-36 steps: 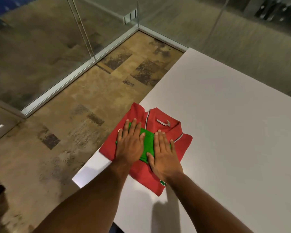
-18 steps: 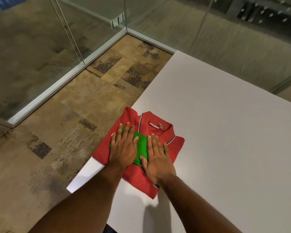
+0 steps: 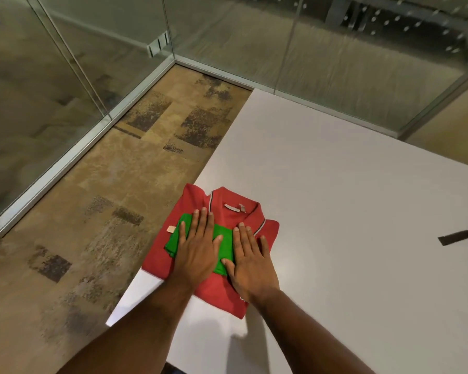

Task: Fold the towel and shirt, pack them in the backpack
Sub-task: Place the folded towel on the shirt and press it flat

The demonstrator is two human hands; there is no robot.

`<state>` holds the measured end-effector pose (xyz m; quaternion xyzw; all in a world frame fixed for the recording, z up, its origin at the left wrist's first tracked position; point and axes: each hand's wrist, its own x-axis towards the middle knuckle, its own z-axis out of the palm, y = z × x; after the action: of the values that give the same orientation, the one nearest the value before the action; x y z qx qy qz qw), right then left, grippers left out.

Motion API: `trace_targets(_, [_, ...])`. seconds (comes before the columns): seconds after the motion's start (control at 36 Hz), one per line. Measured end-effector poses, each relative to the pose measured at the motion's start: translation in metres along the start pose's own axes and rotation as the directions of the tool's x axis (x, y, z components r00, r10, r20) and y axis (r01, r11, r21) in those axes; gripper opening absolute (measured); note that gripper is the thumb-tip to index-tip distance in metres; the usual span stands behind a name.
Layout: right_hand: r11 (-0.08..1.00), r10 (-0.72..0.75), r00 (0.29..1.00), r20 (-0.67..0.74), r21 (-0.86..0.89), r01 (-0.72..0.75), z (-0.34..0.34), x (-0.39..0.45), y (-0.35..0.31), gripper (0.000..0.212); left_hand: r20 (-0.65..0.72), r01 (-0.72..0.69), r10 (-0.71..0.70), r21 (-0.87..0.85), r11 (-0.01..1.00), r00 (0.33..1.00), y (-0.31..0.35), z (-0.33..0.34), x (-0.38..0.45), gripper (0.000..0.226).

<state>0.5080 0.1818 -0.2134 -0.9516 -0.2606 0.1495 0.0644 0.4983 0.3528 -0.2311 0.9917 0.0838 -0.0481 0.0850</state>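
1. The desk carries everything, with the folded stack sitting at its near left corner.
2. Red shirt looks fully folded, collar facing up and away, so I'd call that part done.
3. Green towel is folded small and lies on top of the shirt, also done by the look of it.
4. Left hand and right hand both press flat on the pile, fingers straight, no grip on anything.
5. Dark strap at the right edge is probably the backpack, well apart from the pile. Packing is what's left.
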Motion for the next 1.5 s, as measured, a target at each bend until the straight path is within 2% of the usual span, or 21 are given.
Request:
trace_targets(0.17, [0.998,0.05,0.997,0.051,0.022,-0.052,-0.013,-0.01,0.004,0.075,0.048,-0.012,0.012,0.004,1.0,0.999,-0.002,-0.001,0.003,0.074])
trace_targets(0.28, [0.995,0.093,0.993,0.069,0.038,-0.096,-0.025,-0.014,0.004,0.072,0.031,-0.019,0.02,-0.004,1.0,0.999,0.004,-0.005,0.006,0.075])
trace_targets(0.39, [0.986,0.144,0.987,0.072,0.076,-0.15,-0.037,-0.018,0.005,0.07,0.025,-0.113,0.114,-0.04,0.993,0.993,0.02,-0.013,0.011,0.072])
trace_targets(0.64, [0.941,0.315,0.949,0.033,0.118,-0.317,-0.058,-0.035,0.033,0.068,0.074,-0.31,0.307,0.034,0.95,0.949,0.07,-0.025,0.039,0.073])
trace_targets(1.06, [0.835,0.539,0.842,-0.006,0.137,-0.533,-0.07,-0.108,0.128,0.067,0.135,-0.516,0.509,0.014,0.857,0.85,0.198,-0.01,0.035,0.07])
trace_targets(1.19, [0.788,0.605,0.796,-0.021,0.162,-0.594,-0.068,-0.144,0.167,0.068,0.089,-0.586,0.589,-0.057,0.808,0.804,0.247,-0.001,0.024,0.067])
trace_targets(1.36, [0.73,0.676,0.736,-0.051,0.183,-0.658,-0.065,-0.191,0.215,0.095,0.118,-0.65,0.653,-0.068,0.757,0.748,0.31,0.009,0.009,0.065])
trace_targets(1.5, [0.671,0.736,0.674,-0.058,0.191,-0.716,-0.063,-0.228,0.257,0.086,0.139,-0.708,0.712,-0.084,0.701,0.688,0.369,0.015,0.0,0.067])
